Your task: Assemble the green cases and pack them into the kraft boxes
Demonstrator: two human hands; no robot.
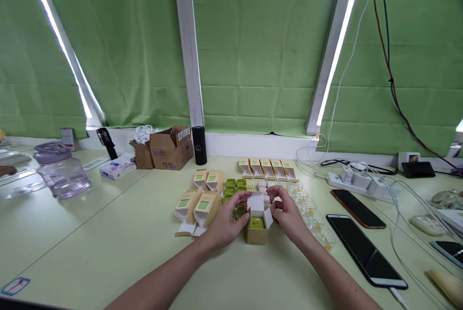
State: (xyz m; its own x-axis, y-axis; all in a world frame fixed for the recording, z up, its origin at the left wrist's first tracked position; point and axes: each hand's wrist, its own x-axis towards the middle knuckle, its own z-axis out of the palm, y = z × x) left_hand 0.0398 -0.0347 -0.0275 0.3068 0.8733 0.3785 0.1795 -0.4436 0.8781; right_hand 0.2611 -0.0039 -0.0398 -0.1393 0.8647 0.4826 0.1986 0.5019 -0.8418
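Note:
A small cardboard box [256, 237] stands upright on the table in front of me, its white inner flaps raised. Inside it sits a green square piece [256, 223]. My left hand [231, 218] holds the left side of the box, thumb and fingers curled at its flap. On the other side, my right hand [285, 211] has its fingers bent around the right flap; the exact contact is partly hidden. Behind my left hand are several green cups [230, 189]. Clear plastic cups [318, 228] with yellow bits lie in a row beyond my right hand.
Several box cartons [206, 206] with open flaps lie left of my hands, and another row of cartons [267, 169] is at the back. Phones [365, 249], a power strip [361, 185] and cables are at right. A water jug [62, 170] and a brown carton [171, 148] stand left.

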